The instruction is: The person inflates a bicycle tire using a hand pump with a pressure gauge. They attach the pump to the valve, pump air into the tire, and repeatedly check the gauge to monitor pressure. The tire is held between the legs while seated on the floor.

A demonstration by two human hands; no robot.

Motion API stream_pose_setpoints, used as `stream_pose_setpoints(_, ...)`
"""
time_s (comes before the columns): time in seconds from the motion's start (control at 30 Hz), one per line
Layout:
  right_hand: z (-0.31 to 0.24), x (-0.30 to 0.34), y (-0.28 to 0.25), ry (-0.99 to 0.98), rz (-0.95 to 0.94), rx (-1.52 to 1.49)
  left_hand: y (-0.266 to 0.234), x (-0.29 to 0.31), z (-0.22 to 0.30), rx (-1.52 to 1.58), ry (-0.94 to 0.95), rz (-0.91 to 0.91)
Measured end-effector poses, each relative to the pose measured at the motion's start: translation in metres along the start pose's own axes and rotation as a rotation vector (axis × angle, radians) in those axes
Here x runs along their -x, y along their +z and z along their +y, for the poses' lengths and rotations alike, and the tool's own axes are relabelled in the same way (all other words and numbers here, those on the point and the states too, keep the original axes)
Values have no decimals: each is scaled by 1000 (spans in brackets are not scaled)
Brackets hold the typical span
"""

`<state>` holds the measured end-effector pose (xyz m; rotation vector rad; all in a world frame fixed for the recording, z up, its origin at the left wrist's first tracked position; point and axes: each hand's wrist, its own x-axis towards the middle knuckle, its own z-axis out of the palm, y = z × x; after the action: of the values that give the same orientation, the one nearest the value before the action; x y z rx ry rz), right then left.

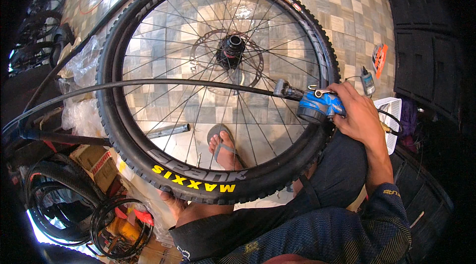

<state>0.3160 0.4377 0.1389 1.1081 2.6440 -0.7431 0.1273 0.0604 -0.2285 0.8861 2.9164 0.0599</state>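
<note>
My right hand (361,114) is closed round the right end of a blue tyre inflator (317,104), which has a round black gauge body and a metal lever. It is held over the right side of a bicycle wheel's knobbly black tyre (110,110). From the inflator's left end a black air hose (188,82) runs across the wheel to the left edge. Whether the inflator is joined to the valve is hidden. Spokes meet at a black hub (232,48) beside a disc rotor (198,48). The wheel leans near my legs. My left hand is out of view.
A small dark bottle (367,83), an orange packet (380,60) and a white plastic basket (389,107) lie to the right. Dark cabinets (421,60) stand beyond them. At lower left are spare tyres (54,189), a cardboard box (96,165) and coiled black cables (121,227).
</note>
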Motion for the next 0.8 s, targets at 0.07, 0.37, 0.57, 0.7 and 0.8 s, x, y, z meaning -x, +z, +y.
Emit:
stream_pose_setpoints(0.07,1,1,-1,6,-6,6,11,2,3,-38,23,46)
stream_pose_setpoints(0.37,6,5,-1,33,5,1,2,3,21,6,17,16)
stream_pose_setpoints(0.57,3,3,-5,26,1,-2,-3,3,23,86,-135,-24)
stream_pose_setpoints(0.7,3,3,-4,23,0,7,-16,0,24,249,-254,-59)
stream_pose_setpoints(0.8,6,4,-5,42,-8,17,-45,-2,17,465,-307,-94)
